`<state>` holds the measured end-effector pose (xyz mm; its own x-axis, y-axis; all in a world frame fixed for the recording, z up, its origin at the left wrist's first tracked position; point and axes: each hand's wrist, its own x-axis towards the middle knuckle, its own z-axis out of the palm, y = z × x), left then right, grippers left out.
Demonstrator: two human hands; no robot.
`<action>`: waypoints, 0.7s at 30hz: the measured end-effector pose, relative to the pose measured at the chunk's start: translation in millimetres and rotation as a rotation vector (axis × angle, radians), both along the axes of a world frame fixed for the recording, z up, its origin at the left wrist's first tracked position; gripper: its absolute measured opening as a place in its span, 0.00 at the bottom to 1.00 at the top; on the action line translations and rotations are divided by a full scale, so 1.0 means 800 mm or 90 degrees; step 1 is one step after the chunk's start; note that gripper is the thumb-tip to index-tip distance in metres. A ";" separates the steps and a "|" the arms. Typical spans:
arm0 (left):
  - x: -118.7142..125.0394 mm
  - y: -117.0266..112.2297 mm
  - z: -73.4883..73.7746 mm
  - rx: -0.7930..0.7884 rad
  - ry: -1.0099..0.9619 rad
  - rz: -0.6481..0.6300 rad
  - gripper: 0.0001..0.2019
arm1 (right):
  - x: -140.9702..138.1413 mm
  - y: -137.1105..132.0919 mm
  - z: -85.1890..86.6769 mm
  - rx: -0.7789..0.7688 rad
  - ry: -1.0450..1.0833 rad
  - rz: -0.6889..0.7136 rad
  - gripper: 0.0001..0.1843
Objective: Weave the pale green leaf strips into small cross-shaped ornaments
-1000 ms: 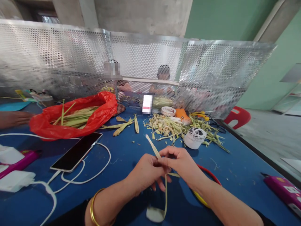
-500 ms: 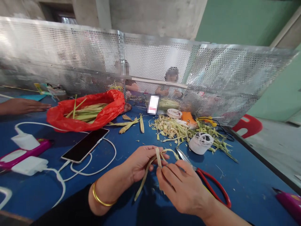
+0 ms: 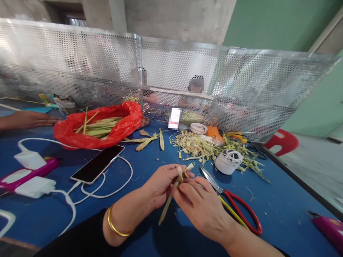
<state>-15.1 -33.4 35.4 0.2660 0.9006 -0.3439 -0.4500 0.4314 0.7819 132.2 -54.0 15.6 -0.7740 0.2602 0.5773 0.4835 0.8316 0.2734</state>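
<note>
Above the blue table (image 3: 144,171), my left hand (image 3: 162,182) pinches a pale dried leaf strip (image 3: 165,211) between thumb and fingers. One end of the strip hangs down below the hand, and a loop of it bends over near the fingertips. My right hand (image 3: 202,205) is closed against the same strip from the right, its fingertips partly hiding the fold. A short pale end sticks up beyond the fingers. Beside my right hand lie red-handled scissors (image 3: 229,196), with something thin and yellow (image 3: 233,212) next to them.
At the left stand a red plastic bag (image 3: 80,141) of leaf strips, a phone (image 3: 98,164) with white cables and a purple power strip (image 3: 48,166). Another person's hand (image 3: 32,119) rests behind them. Leaf scraps (image 3: 195,144) and a white roll (image 3: 227,162) lie ahead, before a perforated metal screen (image 3: 171,60).
My right hand has shifted slightly left, toward my left hand. The strip is now bent over in a loop where it stood straighter, and its hanging end has swung a little right.
</note>
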 end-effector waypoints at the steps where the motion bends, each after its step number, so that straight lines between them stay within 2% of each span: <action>1: 0.003 -0.002 -0.002 0.000 -0.007 0.006 0.04 | -0.002 0.001 -0.003 0.019 -0.024 -0.015 0.17; 4: 0.008 -0.005 -0.006 0.000 -0.008 0.014 0.07 | -0.005 0.003 -0.008 0.055 -0.038 0.003 0.17; 7: 0.008 -0.006 -0.006 0.022 0.009 0.013 0.10 | -0.001 0.003 -0.003 -0.011 0.111 0.036 0.13; 9: 0.006 -0.006 -0.004 0.040 0.043 0.015 0.12 | 0.004 0.004 0.002 -0.124 0.281 0.017 0.09; 12: 0.004 -0.006 -0.001 0.062 0.100 0.003 0.13 | 0.008 0.011 0.004 -0.355 0.509 -0.076 0.06; 16: 0.004 -0.006 0.000 0.090 0.142 -0.004 0.12 | 0.004 0.019 -0.006 -0.657 0.676 -0.179 0.10; 18: 0.005 -0.005 0.000 0.097 0.153 0.007 0.12 | 0.001 0.020 -0.009 -0.738 0.710 -0.179 0.13; 21: 0.005 -0.005 0.000 0.099 0.162 0.020 0.11 | -0.002 0.019 -0.010 -0.794 0.752 -0.156 0.14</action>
<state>-11.2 -37.1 35.6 0.1594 0.9542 -0.2531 -0.2428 0.2864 0.9268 130.5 -38.5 7.8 0.0053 0.9909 0.1343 0.0693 0.1336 -0.9886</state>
